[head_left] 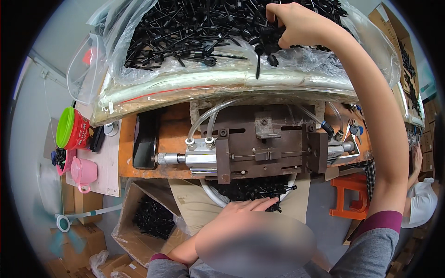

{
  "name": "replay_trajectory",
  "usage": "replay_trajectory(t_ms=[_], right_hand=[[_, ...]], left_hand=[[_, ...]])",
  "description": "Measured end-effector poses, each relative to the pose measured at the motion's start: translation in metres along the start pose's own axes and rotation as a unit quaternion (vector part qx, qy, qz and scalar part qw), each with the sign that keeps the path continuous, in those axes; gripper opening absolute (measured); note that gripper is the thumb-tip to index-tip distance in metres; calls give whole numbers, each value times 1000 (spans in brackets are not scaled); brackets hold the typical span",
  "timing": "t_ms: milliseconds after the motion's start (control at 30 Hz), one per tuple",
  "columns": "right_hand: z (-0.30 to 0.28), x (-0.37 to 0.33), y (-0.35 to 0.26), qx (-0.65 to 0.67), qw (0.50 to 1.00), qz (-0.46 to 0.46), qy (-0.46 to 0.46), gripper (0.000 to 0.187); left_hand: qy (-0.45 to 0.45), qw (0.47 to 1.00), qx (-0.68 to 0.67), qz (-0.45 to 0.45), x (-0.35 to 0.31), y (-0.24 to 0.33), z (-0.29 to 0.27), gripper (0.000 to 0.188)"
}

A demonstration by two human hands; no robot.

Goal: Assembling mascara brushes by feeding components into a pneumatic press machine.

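Hands are apart from each other, one at the far side of the bench, one at the near. Clock positions are taken from the fixture (266, 162).

Right hand (300, 27) reaches out at 12 to 1 o'clock, at the heap of black parts (185, 34) in the clear bag (116, 51). Its thumb and fingers are bent among the heap's near pieces; whether a piece is gripped, I cannot tell. The heap spreads mostly to this hand's left, with loose pieces just below the thumb.

Left hand (242, 210) lies palm down at 6 to 7 o'clock, fingers extended along the near edge of the lap parts (250, 187), a smaller black lot. These sit directly beyond the fingers, within a white rim (213, 197). The underside is hidden; I cannot tell whether it holds one.

Between the hands stands the brown fixture, with a silver cylinder (200, 162) at 9 o'clock fed by clear hoses (204, 119). On the orange bench (126, 157), a phone (145, 139) lies at 9 o'clock and keys (356, 129) near 2 to 3 o'clock.

A carton (127, 224) at 8 o'clock contains further black pieces. An orange stool (351, 184) stands at 4 o'clock; beyond it shows a co-worker's sleeve (422, 206).
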State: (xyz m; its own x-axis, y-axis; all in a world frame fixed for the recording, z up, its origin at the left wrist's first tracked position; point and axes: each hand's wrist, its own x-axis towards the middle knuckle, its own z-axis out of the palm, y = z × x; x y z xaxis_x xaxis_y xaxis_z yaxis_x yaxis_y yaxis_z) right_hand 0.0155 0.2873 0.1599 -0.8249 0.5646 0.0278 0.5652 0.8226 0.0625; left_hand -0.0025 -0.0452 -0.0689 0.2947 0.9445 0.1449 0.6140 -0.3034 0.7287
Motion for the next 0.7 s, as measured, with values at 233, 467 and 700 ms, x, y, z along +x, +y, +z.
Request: replay_trajectory(t_ms=[233, 467, 700], right_hand=[[-8, -5, 0, 42, 997, -57, 9, 46], [36, 21, 13, 26, 995, -41, 93, 54], [15, 6, 7, 103, 991, -87, 21, 43]], left_hand=[[4, 1000, -4, 13, 1, 2, 4, 65], [2, 1000, 4, 21, 2, 3, 6, 61], [7, 1000, 22, 15, -6, -2, 11, 56]])
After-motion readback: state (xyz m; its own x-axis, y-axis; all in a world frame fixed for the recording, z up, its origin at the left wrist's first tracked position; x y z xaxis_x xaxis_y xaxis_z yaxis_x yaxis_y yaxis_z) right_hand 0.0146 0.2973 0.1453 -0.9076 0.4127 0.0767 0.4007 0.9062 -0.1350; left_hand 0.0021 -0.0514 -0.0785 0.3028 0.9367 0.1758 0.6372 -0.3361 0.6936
